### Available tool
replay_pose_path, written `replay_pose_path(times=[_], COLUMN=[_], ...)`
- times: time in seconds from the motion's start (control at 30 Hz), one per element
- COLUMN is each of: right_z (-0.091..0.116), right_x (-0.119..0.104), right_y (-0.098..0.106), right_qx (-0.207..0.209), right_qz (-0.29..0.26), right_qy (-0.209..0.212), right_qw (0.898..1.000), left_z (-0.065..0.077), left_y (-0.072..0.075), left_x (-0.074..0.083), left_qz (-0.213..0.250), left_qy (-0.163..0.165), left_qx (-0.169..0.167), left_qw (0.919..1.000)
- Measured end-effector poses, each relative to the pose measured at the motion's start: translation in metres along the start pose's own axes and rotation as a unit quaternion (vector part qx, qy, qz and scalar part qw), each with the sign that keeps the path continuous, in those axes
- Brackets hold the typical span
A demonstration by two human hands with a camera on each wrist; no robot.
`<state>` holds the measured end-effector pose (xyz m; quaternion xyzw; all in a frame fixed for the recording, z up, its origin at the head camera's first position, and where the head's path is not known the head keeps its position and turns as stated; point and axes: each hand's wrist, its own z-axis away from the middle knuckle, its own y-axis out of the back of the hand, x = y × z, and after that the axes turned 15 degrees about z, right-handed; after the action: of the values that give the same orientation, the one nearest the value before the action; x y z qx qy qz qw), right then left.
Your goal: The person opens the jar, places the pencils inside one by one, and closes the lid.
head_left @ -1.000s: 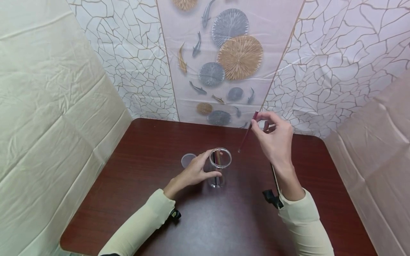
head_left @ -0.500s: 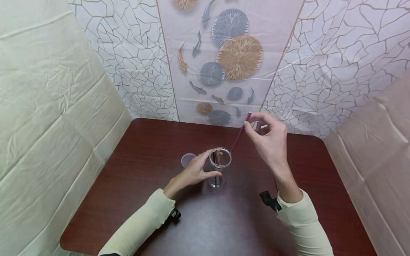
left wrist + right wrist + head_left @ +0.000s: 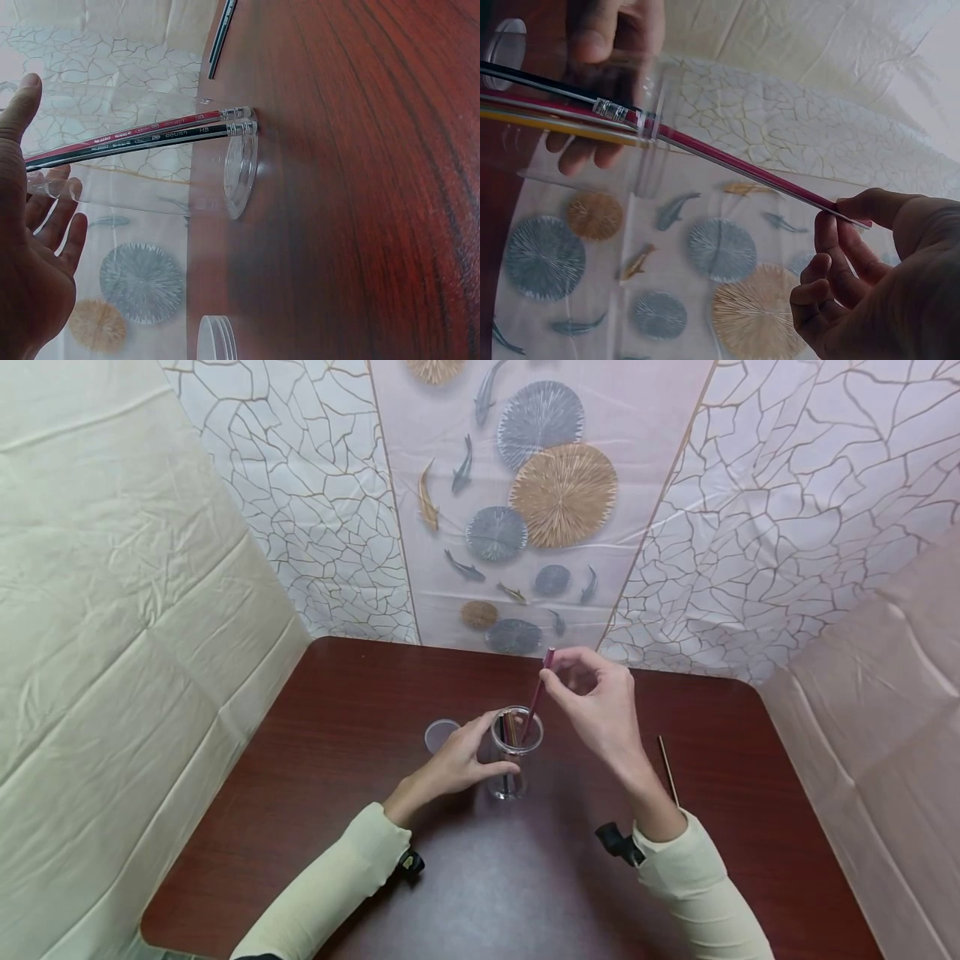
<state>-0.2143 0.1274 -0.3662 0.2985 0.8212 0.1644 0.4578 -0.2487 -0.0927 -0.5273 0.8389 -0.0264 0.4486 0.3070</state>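
Note:
Upright on the table, a clear plastic jar (image 3: 516, 781) is gripped by my left hand (image 3: 457, 762), thumb on the near side and fingers round the far side. Inside it lean a black pencil (image 3: 165, 139), a red pencil (image 3: 161, 124) and a yellow pencil (image 3: 570, 127). My right hand (image 3: 598, 706) pinches another dark red pencil (image 3: 757, 174) near its top end between thumb and fingers. This pencil slants down through the jar's open mouth, its ferrule end inside and well above the jar's base.
A round clear lid (image 3: 441, 735) lies on the dark red-brown table (image 3: 345, 693) left of the jar. To the right, beside my right forearm, lies a thin pencil (image 3: 667, 768). Patterned cloth (image 3: 495, 477) hangs behind the table.
My right hand has moved left and down with the dark red pencil, whose lower end passed from outside the jar into its mouth. The pencil on the right shows more. My left hand is still.

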Motion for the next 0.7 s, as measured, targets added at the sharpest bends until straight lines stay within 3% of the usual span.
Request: replay_pose_path(times=[0.7], right_z=[0.003], right_x=[0.018], right_y=[-0.028], right_qx=[-0.090], right_qz=[0.094], right_qy=[-0.002], right_qw=[0.991], left_z=[0.000], left_y=[0.001], left_x=[0.001], left_qz=[0.005], left_qy=[-0.002], left_qx=[-0.002], left_qw=[1.0000])
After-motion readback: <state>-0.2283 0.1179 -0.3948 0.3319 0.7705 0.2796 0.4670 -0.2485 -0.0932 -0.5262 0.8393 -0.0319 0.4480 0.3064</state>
